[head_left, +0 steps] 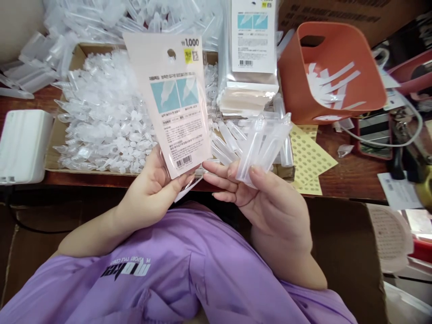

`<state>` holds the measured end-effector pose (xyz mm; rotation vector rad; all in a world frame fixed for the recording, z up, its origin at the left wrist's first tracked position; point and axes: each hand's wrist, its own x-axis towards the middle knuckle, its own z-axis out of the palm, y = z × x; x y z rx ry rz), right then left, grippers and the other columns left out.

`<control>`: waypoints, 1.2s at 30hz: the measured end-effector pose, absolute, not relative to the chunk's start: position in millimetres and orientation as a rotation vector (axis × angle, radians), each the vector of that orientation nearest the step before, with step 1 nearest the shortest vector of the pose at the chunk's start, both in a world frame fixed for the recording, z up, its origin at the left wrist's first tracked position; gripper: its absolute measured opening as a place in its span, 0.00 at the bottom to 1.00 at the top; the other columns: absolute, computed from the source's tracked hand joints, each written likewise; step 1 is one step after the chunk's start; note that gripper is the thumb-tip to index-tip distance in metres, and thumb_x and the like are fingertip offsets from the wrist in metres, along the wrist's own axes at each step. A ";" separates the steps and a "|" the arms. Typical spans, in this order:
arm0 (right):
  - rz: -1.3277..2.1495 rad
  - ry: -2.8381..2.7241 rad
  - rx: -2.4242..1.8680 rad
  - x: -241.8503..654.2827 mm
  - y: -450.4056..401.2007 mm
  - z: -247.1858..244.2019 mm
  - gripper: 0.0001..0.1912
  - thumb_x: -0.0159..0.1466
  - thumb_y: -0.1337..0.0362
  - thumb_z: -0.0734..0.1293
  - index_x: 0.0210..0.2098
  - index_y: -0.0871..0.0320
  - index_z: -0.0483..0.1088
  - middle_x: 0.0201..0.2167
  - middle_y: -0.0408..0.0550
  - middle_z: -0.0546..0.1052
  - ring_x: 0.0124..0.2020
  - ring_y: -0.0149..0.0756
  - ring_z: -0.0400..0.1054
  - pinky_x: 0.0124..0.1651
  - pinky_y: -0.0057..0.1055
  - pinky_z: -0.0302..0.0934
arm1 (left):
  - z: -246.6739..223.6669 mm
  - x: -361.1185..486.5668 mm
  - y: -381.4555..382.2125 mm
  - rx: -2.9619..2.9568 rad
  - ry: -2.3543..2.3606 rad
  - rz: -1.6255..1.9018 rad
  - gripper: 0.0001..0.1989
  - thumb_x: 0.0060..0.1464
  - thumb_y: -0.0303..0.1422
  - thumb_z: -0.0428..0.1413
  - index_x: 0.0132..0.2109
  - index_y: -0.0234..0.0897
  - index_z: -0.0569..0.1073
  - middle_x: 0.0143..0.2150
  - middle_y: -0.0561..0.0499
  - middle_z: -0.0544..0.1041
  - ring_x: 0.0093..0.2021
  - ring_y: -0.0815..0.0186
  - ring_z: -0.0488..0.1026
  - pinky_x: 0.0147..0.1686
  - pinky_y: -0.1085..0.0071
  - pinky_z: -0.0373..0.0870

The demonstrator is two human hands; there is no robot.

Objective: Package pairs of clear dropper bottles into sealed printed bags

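Observation:
My left hand (151, 189) grips a clear plastic packet with a printed card (180, 135) in it, thumb across its lower end. The card's text side, with two blue pictures and a barcode, faces me. In my right hand (276, 202) a few translucent plastic tubes (261, 148) are pinched between thumb and index finger, standing slanted upward. The other right fingers reach toward the packet's bottom corner; whether they touch it I cannot tell. Behind the hands, a cardboard tray (94, 171) holds a heap of small clear caps (104, 112) and more loose tubes (229, 137).
A stack of carded packets (251, 58) stands behind the tubes. To the right are an orange bin (290, 81) with white strips, yellow sticker sheets (312, 157) and a phone-like device (374, 132). A white box-shaped device (25, 146) sits at the left edge. Bagged tubes (135, 18) lie at the back.

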<state>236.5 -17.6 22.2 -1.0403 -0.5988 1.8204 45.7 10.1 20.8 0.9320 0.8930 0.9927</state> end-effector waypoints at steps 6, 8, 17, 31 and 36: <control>1.645 -0.642 -1.087 225.4 -23.3 20.6 0.15 0.62 0.48 0.68 0.34 0.53 0.74 0.47 0.46 0.81 0.50 0.40 0.76 0.47 0.33 0.72 | 21.1 43.5 9.9 0.812 0.886 0.973 0.23 0.55 0.18 0.58 0.53 0.47 0.70 0.52 0.57 0.80 0.51 0.66 0.78 0.50 0.72 0.77; 1.582 -0.672 -1.106 220.8 -26.4 19.8 0.14 0.62 0.49 0.68 0.35 0.52 0.74 0.48 0.45 0.80 0.50 0.39 0.76 0.47 0.33 0.72 | 22.1 42.4 10.0 0.761 0.878 0.958 0.23 0.55 0.16 0.58 0.53 0.45 0.70 0.51 0.56 0.81 0.50 0.67 0.79 0.51 0.72 0.77; 1.842 -1.007 -1.087 237.7 -44.5 16.6 0.12 0.66 0.53 0.65 0.39 0.53 0.76 0.43 0.46 0.81 0.43 0.36 0.76 0.47 0.32 0.70 | 20.6 36.4 7.3 0.698 0.859 0.919 0.31 0.55 0.20 0.59 0.60 0.52 0.60 0.51 0.56 0.81 0.47 0.65 0.80 0.45 0.71 0.79; 2.495 -0.554 -0.634 226.4 -53.4 -26.0 0.19 0.59 0.52 0.72 0.34 0.63 0.71 0.34 0.51 0.81 0.30 0.29 0.77 0.35 0.24 0.68 | 16.7 47.8 9.3 0.497 0.599 0.887 0.13 0.58 0.19 0.55 0.48 0.35 0.74 0.40 0.51 0.83 0.40 0.67 0.81 0.42 0.71 0.78; 2.410 -0.450 -0.595 216.6 -52.5 -25.9 0.18 0.59 0.51 0.72 0.33 0.62 0.71 0.33 0.50 0.82 0.29 0.28 0.78 0.33 0.21 0.69 | 12.4 47.8 2.4 0.568 0.649 0.894 0.18 0.55 0.20 0.59 0.51 0.41 0.75 0.46 0.54 0.82 0.47 0.67 0.79 0.48 0.70 0.77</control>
